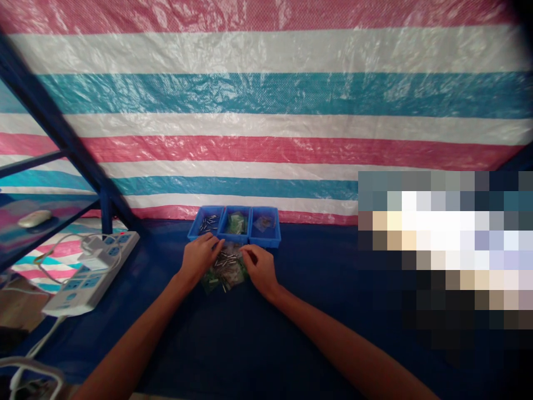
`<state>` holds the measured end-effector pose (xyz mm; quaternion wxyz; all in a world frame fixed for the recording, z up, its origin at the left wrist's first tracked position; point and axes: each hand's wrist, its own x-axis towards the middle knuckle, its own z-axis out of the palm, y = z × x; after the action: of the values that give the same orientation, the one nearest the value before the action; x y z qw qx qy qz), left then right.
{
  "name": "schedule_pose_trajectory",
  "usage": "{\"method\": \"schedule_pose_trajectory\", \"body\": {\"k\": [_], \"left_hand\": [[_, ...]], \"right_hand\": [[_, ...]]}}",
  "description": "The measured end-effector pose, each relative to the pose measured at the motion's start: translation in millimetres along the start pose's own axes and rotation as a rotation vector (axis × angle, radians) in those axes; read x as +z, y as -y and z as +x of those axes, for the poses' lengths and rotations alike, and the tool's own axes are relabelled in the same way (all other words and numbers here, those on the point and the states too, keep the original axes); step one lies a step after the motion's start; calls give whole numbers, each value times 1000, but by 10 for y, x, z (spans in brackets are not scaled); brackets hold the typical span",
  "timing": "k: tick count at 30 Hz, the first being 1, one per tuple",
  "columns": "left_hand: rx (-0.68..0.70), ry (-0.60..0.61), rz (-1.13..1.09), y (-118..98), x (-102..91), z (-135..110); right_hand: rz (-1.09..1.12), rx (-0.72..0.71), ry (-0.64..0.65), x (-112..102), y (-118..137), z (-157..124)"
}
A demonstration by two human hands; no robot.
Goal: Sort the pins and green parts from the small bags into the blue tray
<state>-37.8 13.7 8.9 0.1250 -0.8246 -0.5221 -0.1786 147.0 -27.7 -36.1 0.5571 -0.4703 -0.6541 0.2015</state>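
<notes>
A loose pile of metal pins and small clear and green plastic bags lies on the dark blue table between my hands. On its left edge is my left hand, fingers slightly apart and reaching towards the front of the blue trays. My right hand is at the pile's right side, thumb and fingertips pinched together; anything between them is too small to make out. Just behind the pile stand three blue trays: the left tray holds metal pins, the middle tray green bags, the right tray a clear bag with small brownish contents.
A white power strip with plugs and cables lies at the left of the table. A pale computer mouse rests on a shelf at far left. Striped plastic sheeting hangs behind. The right side is pixelated.
</notes>
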Motion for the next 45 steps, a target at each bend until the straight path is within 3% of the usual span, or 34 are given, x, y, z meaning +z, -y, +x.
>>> {"method": "schedule_pose_trajectory", "body": {"k": [3, 6, 16, 30, 35, 38, 41, 45], "left_hand": [[-175, 115, 89, -32, -34, -12], [-257, 175, 84, -41, -28, -18], [-348, 136, -164, -11, 94, -28], [-287, 37, -387, -10, 137, -8], [-147, -121, -518, -83, 37, -25], [-70, -211, -590, -122, -39, -51], [-7, -256, -627, -155, -83, -74], [76, -267, -640, -202, -95, -97]], "right_hand": [[0, 1, 15, 9, -15, -1], [8, -9, 26, 6, -11, -3], [41, -14, 45, -10, 25, 5], [64, -20, 82, -23, 48, 7], [71, -34, 81, -27, 51, 3], [74, 0, 18, -28, 47, -4], [69, 35, -39, -33, 43, -3], [67, 18, -9, -39, 51, 12]]}}
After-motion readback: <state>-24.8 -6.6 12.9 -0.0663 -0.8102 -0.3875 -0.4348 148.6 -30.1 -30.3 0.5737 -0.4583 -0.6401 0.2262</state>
